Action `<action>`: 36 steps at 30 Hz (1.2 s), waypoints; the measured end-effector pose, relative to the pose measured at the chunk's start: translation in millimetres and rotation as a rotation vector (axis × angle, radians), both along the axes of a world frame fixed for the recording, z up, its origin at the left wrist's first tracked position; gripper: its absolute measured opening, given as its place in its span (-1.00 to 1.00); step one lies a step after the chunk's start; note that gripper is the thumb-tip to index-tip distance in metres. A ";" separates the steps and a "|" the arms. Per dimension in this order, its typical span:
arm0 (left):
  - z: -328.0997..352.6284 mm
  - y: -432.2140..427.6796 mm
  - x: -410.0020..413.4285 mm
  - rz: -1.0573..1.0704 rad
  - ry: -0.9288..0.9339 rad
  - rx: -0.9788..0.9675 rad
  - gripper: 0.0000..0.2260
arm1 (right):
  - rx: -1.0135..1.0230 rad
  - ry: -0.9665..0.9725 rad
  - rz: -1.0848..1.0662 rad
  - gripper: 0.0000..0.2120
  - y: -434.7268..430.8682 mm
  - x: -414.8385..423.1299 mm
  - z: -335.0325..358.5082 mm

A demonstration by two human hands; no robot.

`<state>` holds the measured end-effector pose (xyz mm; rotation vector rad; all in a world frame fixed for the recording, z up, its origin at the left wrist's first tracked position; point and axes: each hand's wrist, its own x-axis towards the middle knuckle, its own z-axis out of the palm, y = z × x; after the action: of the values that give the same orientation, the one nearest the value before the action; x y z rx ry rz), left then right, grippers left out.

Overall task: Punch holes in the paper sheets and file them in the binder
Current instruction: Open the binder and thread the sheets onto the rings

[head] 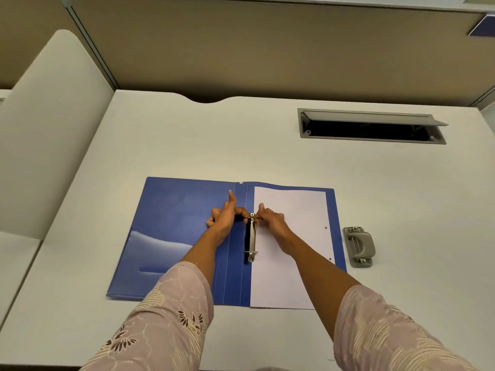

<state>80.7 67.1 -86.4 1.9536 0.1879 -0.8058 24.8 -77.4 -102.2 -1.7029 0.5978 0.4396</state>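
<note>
Head view: an open blue binder (174, 223) lies flat on the white surface (187, 143), with both arms stretched out to its middle.
Binder: both covers are spread wide, so the ring mechanism (251, 236) along the spine is free to reach from both sides.
Left hand (225, 218): it pinches the upper ring (252, 216) from the left side; one finger stands straight and away from the grip.
Right hand (270, 219): it pinches the same upper ring from the right side, with the wrist resting over the paper.
Why two hands: I judge that each hand pulls one half of the ring, to open it so that a sheet can go on.
Lower ring (251, 253): no hand touches it; I cannot tell if it is open or closed.
Paper sheet (294, 223): it lies on the right cover, with its left edge just beside the mechanism, not yet on the rings.
Punched holes (326, 227): two small dots show near the right edge of the sheet, the side away from the rings, so the sheet probably must be turned over before filing.
Hole punch (359, 246): it stands on the surface just beside the right cover, near enough for the next sheet.
Progress: punching seems done for this sheet; filing is the step in hand.
Risk: the binder is light, and a hard pull on the ring could shift it and the loose sheet.
Cable hatch (372, 127): it is open at the far side, well apart from the work.
</note>
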 end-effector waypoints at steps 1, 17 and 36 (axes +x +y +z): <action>0.0 0.5 0.2 0.001 0.008 -0.024 -0.13 | -0.002 -0.010 0.009 -0.47 -0.4 1.0 -2.0; -6.6 8.4 -42.2 -0.148 -0.459 0.290 -0.67 | -0.248 -0.433 -0.076 -0.73 -26.3 -69.9 9.5; -42.7 18.7 -148.1 -0.485 -0.480 0.655 -0.09 | -0.581 0.120 -0.272 0.13 -30.6 -186.9 13.2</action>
<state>-67.4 85.8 -129.1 2.8149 -0.3715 -0.5805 -162.1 -108.1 -89.0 -2.1079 1.1089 0.1781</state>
